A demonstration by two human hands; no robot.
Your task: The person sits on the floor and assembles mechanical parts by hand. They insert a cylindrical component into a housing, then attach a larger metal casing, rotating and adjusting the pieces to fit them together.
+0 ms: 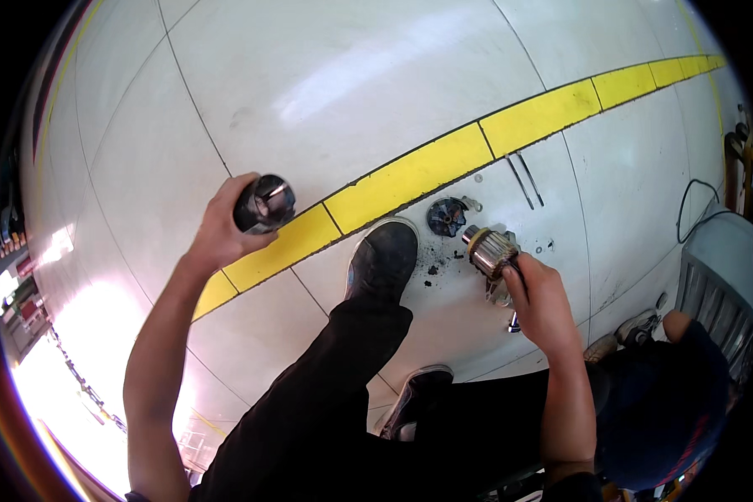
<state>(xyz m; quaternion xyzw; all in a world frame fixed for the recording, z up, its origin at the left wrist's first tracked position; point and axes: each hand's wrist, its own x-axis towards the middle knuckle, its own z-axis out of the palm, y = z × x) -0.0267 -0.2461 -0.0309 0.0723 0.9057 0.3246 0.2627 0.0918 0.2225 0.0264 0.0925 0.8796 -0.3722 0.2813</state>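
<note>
One left hand [230, 219] plus one right hand [545, 308], that makes two! One dark cylinder [263, 205] at left, one motor core [495, 253] at right. Between them, one round black cap [445, 217]; farther right, two thin rods [519, 181]. One yellow stripe [410, 176], and nearer, two dark shoes [383, 255]!

The left hand [216, 222] gripped a dark cylinder [262, 206] by its side, near the yellow stripe [410, 180] on the pale floor [376, 109]. The right hand [541, 308] held a rotor [494, 253] by one end, its far end tilted up and left. Just beyond it a black cap [443, 219] lay on the floor, black grit [432, 270] scattered near a dark shoe [385, 255]. Two thin rods [519, 181] lay side by side, well apart from the cylinder.
</note>
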